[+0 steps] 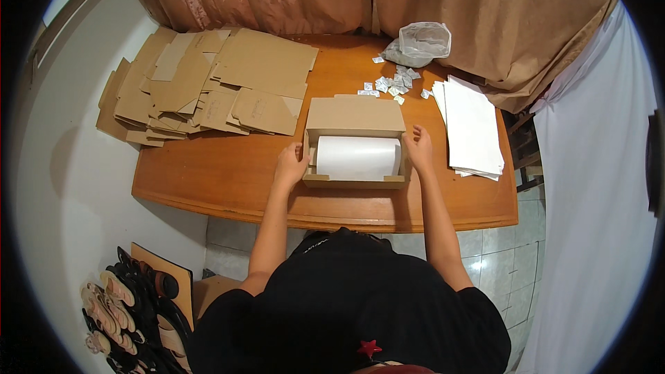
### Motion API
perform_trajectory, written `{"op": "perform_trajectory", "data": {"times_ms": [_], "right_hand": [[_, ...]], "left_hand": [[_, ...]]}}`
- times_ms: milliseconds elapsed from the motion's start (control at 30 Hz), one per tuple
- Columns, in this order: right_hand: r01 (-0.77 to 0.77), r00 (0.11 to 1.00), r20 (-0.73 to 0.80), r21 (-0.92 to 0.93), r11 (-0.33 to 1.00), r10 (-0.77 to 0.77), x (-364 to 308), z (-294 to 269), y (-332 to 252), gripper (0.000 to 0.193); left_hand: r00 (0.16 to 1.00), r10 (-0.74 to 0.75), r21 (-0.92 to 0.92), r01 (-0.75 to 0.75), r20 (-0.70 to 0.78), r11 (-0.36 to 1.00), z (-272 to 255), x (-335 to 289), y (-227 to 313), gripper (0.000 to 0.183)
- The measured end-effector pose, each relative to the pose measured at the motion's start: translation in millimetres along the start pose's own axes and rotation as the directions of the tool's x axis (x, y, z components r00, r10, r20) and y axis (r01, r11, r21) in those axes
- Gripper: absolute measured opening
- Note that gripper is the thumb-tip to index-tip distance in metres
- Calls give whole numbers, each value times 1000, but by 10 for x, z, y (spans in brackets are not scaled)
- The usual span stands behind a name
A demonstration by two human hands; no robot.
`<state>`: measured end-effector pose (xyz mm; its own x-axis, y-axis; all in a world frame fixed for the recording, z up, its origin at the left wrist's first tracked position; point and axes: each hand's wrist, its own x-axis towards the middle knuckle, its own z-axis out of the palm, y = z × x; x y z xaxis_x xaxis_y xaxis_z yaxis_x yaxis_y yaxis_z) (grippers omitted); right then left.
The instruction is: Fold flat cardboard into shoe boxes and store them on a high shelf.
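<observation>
An open cardboard box [355,183] rests on the wooden table in front of me, its lid [355,114] raised along the far side. A white sheet of paper [358,157] lines the inside and curves over the bottom. With curled fingers my left hand [292,164] grips the box's left wall. At the opposite end my right hand [418,149] has its bent fingers against the right wall, near the rear corner. Whatever lies under the paper is hidden.
Flattened cardboard boxes [267,62] are piled at the table's [208,176] far left. Small white packets [395,83] lie scattered beside a clear plastic bag [422,45] at the back. White paper sheets [474,128] are stacked at right. Shoes [114,305] stand lower left.
</observation>
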<state>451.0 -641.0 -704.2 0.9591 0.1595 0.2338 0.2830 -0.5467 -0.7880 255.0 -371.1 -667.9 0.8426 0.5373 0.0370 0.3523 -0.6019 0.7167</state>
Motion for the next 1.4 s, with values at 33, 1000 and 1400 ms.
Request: {"op": "perform_trajectory", "data": {"times_ms": [33, 1000, 1400], "right_hand": [[4, 1000, 5, 1, 1000, -4, 64, 55, -38, 49], [275, 958, 32, 187, 943, -286, -742, -158, -418, 52], [461, 887, 37, -101, 882, -460, -793, -107, -476, 43]], "left_hand": [[994, -92, -11, 93, 56, 996, -2, -30, -12, 39], [970, 13, -412, -114, -241, 904, 446, -349, 135, 89], [954, 76, -214, -142, -291, 967, 433, -331, 172, 76]]}}
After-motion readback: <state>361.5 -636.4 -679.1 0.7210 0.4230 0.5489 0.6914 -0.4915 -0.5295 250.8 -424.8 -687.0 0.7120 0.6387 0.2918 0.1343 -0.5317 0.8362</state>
